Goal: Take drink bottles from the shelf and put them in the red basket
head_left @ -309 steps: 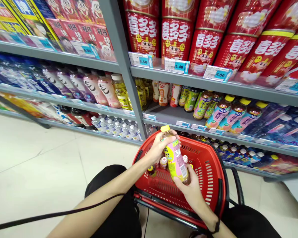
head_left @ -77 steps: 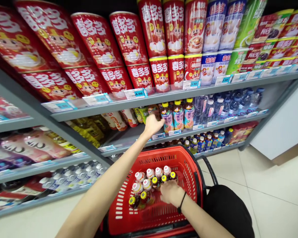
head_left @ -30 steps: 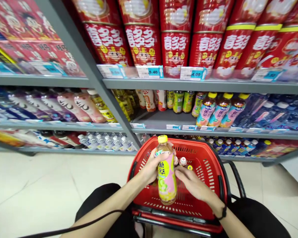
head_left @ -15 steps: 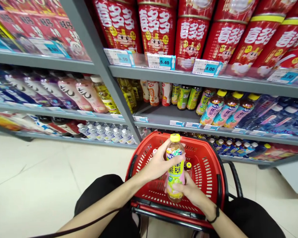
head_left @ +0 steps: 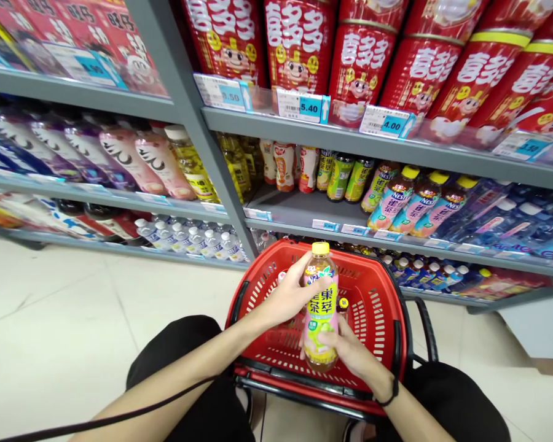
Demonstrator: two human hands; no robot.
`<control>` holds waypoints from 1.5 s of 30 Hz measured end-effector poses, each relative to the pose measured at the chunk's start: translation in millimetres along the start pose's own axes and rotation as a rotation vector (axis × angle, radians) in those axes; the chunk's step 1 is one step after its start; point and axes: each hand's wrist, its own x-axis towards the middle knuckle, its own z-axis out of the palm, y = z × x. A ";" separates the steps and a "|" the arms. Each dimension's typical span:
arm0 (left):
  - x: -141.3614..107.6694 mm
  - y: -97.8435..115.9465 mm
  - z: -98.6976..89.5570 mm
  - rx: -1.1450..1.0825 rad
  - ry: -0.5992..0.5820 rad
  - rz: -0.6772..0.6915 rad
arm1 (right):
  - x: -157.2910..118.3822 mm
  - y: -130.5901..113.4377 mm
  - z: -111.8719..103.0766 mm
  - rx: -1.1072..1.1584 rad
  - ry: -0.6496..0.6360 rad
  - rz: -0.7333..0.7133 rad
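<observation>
A bottle of Nestle iced tea (head_left: pixel 321 331) with a yellow cap and a pink, yellow and green label is held upright above the basket, label towards me. My left hand (head_left: pixel 292 291) grips its upper part from the left, thumb across the label. Lower down, my right hand (head_left: pixel 345 347) wraps round it from the right, with the thumb on the front. Under both hands stands a red shopping basket (head_left: pixel 381 301) with slotted walls and black handles. Inside it a small dark bottle cap (head_left: pixel 343 303) shows beside the held bottle; the rest of that item is hidden.
Grey shelving rises just beyond the basket. Red cans (head_left: pixel 359 67) fill the upper shelf. Similar tea bottles (head_left: pixel 424 199) with yellow caps stand on the shelf below, among other drinks. Small white-capped bottles (head_left: pixel 193 236) line the bottom. My knees flank the basket on the tiled floor (head_left: pixel 74 294).
The view has shifted slightly, so the basket and hands appear a little further left. Both hands keep hold of the bottle, and its label now faces me more squarely.
</observation>
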 end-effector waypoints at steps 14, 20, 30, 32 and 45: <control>3.4 -0.7 0.7 0.009 0.047 -0.040 | -1.1 -3.3 2.4 -0.011 0.048 0.037; 2.4 2.7 1.6 0.030 0.030 -0.028 | -2.2 -2.7 2.5 -0.012 0.080 0.065; 2.5 -0.4 2.0 0.026 0.038 -0.023 | -2.5 0.6 -0.7 -0.018 0.060 0.064; 2.7 -0.7 1.7 0.024 0.037 -0.025 | -2.6 0.3 -0.6 -0.028 0.068 0.064; 1.0 4.8 4.1 0.036 0.040 -0.048 | -4.2 1.8 -1.6 -0.018 0.082 0.082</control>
